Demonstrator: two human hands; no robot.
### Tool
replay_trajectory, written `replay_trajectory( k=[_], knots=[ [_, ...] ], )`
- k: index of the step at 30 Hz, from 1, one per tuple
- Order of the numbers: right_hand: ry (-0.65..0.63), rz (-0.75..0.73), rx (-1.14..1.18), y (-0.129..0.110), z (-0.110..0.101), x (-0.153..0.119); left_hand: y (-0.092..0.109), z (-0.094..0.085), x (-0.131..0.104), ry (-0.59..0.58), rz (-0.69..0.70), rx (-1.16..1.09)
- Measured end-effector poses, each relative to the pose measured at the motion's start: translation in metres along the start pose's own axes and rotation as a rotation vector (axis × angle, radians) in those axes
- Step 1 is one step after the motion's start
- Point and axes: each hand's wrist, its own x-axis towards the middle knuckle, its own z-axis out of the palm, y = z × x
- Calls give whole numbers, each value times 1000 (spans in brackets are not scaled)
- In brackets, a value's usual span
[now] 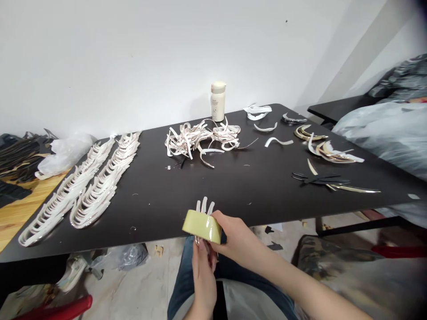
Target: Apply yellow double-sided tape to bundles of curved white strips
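Note:
My right hand (233, 233) grips a wide roll of yellowish tape (202, 226) just in front of the table's near edge. Below the roll, my left hand (204, 271) has its fingers closed round a few curved white strips (204, 205), whose tips stick up behind the tape. The roll hides the middle of these strips. Further back on the dark table (160, 191) lies a tangled heap of white and copper-coloured strips (190, 138). Two long rows of nested curved white strips (95, 202) stretch along the left side.
A cream bottle (218, 102) stands against the wall behind the heap. Loose curved pieces (328, 151) and black strips (320, 179) lie on the right. Plastic bags (387, 133) are at the far right, with another bag (66, 153) at the left. A red bar (63, 309) shows lower left.

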Motion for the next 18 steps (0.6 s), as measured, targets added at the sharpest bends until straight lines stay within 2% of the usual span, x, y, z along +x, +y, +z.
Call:
replay_trajectory(
  k=[3, 7, 13, 16, 18],
  knots=[
    [10, -21, 9, -1, -5, 3, 0, -3, 2, -86, 7, -39],
    [102, -45, 101, -2, -8, 3, -2, -3, 4, -110, 19, -80],
    [-17, -28, 22, 4, 3, 0, -3, -9, 4, -111, -35, -178],
    [-27, -50, 14, 6, 2, 2, -3, -11, 5, -109, -32, -179],
    [12, -70, 66, 5, -1, 4, -4, -11, 6, -99, -3, -156]
  ],
)
